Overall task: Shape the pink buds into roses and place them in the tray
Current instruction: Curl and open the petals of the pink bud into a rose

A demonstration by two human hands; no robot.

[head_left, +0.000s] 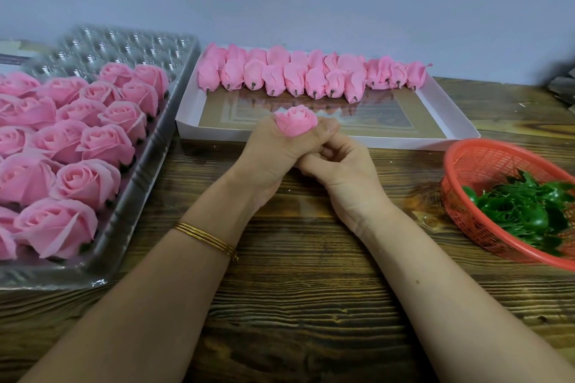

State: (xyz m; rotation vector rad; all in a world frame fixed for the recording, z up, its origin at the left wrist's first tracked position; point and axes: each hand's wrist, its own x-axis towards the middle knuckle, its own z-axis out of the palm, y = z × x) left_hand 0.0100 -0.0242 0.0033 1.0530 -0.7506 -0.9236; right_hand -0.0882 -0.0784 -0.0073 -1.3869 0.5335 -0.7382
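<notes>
While my left hand (267,158) is curled round a pink bud (295,122), only the flower's top shows above the fingers (326,128), out over the bench (295,289) just in front of the white box (311,138). My right hand (342,171) is pressed against the left from below with its fingers curled in; I cannot tell whether they grip the bud's base. Gold bangles (205,238) sit on my left wrist. At the box's far side lie rows of unshaped buds (280,78). The clear tray (124,227) on the left holds finished roses (90,180), its far cups unfilled. A red basket (485,165) of green leaves (529,208) stands on the right.
</notes>
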